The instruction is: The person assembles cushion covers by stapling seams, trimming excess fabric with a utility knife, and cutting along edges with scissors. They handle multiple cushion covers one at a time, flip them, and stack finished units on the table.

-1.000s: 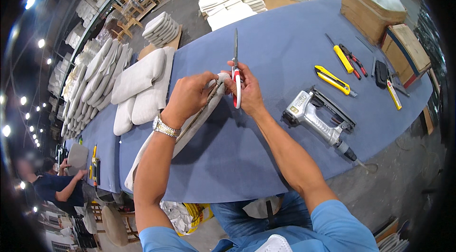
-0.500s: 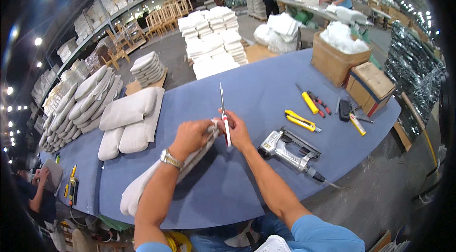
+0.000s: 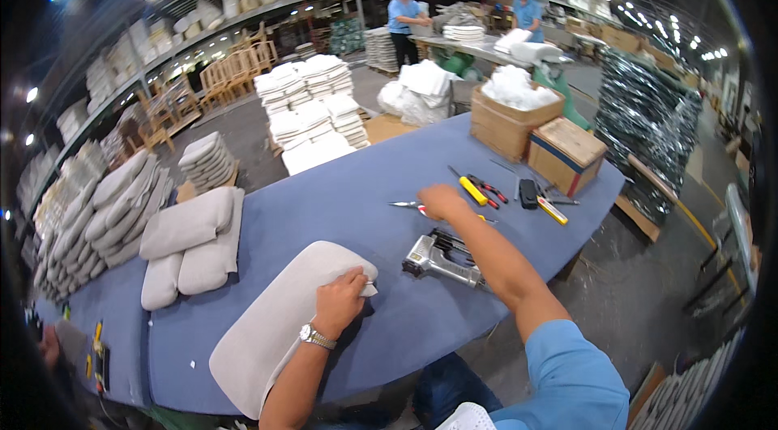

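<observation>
The cushion (image 3: 275, 325) is lying at the table's (image 3: 356, 195) near edge, its corner being pinched by the left hand (image 3: 340, 300). The right hand (image 3: 442, 201) is closing over the scissors (image 3: 405, 205), apparently setting them down; next comes reaching for the stapler (image 3: 442, 260).

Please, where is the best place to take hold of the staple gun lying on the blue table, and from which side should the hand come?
Probably its handle. The staple gun lies on its side on the blue table, metal head toward the grey cushion, handle toward the right forearm. Coming from above on the right side seems best: the right hand is near; the left hand rests on the cushion.
</observation>
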`<state>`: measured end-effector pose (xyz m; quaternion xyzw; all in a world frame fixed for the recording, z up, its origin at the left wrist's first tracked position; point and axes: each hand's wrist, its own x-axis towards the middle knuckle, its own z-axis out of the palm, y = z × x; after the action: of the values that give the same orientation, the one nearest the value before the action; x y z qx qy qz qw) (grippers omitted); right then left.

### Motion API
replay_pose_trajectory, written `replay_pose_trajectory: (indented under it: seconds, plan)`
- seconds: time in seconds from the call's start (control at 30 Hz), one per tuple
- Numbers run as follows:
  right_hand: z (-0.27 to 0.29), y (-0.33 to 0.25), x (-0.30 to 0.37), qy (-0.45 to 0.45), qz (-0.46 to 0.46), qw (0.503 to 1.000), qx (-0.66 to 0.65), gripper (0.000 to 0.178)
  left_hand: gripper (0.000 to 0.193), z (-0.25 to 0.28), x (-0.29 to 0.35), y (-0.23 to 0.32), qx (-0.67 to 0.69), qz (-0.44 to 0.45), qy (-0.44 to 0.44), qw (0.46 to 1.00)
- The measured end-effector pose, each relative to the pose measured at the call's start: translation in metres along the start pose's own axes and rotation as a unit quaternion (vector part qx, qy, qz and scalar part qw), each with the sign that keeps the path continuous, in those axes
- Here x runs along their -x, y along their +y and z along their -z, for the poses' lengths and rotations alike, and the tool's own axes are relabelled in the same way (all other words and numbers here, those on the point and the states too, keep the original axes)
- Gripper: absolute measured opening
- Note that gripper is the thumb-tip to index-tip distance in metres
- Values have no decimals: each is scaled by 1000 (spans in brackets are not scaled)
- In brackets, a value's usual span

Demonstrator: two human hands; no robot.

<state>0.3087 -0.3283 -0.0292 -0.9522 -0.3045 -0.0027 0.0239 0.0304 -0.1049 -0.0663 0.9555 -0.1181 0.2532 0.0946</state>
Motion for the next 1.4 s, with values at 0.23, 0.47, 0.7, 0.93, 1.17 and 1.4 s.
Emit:
replay_pose_trajectory:
  seconds: [0.23, 0.47, 0.7, 0.93, 1.17, 1.4]
  plan:
    - [-35, -148, 106, 1, 294, 900, -321, 64, 20, 28, -11, -29, 93, 114, -78, 986]
    - [-81, -145, 82, 104, 287, 877, -370, 52, 48, 48, 14, 4, -27, 60, -43, 997]
    - [-101, -175, 69, 133, 223, 875, -408, 40, 84, 34, 33, -6, -105, -50, -88, 989]
    - [-83, -168, 79, 139, 170, 881, -419, 16, 72, 39, 4, -42, -57, -57, -194, 978]
    - [-78, -185, 83, 162, 47, 853, -493, 23, 49, 29, -25, -71, 91, 39, -151, 984]
    - [-133, -201, 40, 147, 100, 866, -468, 18, 37, 42, 11, -10, -16, -42, -76, 996]
